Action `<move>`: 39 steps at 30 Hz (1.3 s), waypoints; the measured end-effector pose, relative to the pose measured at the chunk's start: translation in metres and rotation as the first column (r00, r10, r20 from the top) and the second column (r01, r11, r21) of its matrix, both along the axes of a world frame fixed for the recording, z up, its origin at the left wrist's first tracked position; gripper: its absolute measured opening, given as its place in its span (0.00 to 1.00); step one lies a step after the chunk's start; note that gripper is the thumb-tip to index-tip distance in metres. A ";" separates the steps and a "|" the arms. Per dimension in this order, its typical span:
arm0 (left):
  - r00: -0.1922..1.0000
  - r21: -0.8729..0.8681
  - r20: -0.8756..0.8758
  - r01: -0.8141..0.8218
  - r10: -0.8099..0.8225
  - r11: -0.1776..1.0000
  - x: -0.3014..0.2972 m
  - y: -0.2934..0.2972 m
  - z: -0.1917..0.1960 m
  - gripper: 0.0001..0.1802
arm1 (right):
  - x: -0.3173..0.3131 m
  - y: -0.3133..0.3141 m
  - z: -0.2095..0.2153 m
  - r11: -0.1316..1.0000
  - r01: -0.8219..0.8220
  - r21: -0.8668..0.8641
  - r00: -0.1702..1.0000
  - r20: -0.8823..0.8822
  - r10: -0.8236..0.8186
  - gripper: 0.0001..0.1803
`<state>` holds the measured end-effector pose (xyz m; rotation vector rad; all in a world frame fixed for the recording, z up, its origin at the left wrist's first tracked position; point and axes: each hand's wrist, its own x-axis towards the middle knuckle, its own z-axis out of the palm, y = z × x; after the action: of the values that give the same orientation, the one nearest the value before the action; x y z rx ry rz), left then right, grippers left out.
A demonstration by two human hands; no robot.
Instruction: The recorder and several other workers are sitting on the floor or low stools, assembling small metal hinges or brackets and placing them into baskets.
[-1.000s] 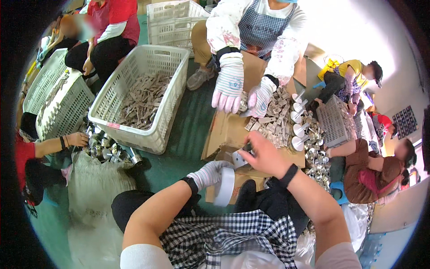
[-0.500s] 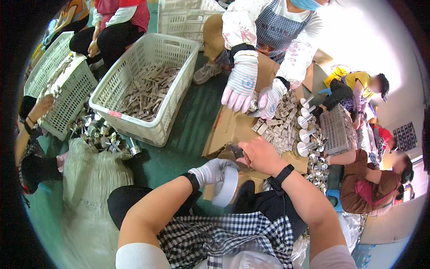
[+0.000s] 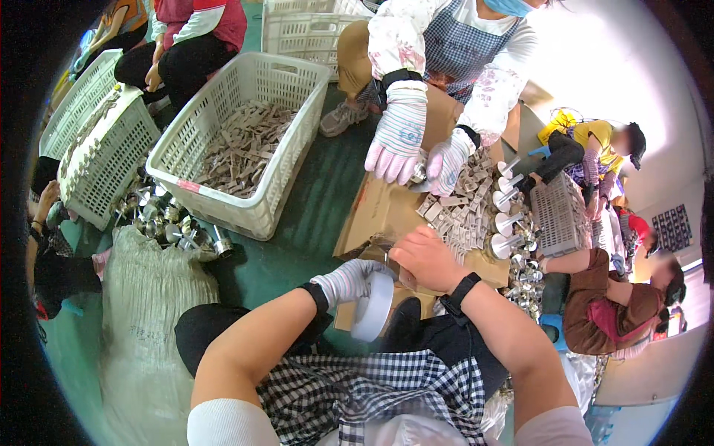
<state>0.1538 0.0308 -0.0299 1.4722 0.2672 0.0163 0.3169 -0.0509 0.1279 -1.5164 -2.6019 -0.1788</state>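
Observation:
My left hand, in a striped glove, is closed around a wide white ring that looks like a roll of tape. Close beside it, my bare right hand has its fingers pinched together; what they hold is mostly hidden. A small shiny grey-brown piece shows just beyond my fingertips, too blurred to name. Both hands are over a cardboard sheet. Across from me, a co-worker's gloved hands hold a small metal part.
Flat metal pieces lie on the cardboard, beside round-headed metal parts. At left stand a white crate of flat pieces and a woven sack below metal parts. Several people sit around.
My right hand has shifted slightly left and down, closer to my left hand, its fingers more drawn together. The roll stays in my left hand. At far left, another person's arm has moved.

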 end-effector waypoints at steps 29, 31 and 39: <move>0.912 0.497 -0.194 0.408 -0.361 0.766 -0.037 -0.038 -0.009 0.29 | -0.006 -0.003 -0.015 0.983 -0.027 -0.179 1.000 0.004 0.028 0.12; 0.888 0.376 -0.272 0.453 -0.371 0.808 -0.038 -0.028 0.004 0.28 | -0.019 -0.003 0.007 0.989 0.006 -0.149 0.996 -0.084 -0.018 0.14; 0.931 0.227 -0.161 0.359 -0.329 0.905 -0.010 0.005 0.095 0.29 | -0.019 -0.044 0.089 0.837 0.546 0.040 0.643 -0.660 -0.388 0.14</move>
<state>0.1436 0.0357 0.0656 1.7621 0.0990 -0.3368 0.2974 -0.0952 0.2174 -1.7476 -1.5665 -0.0108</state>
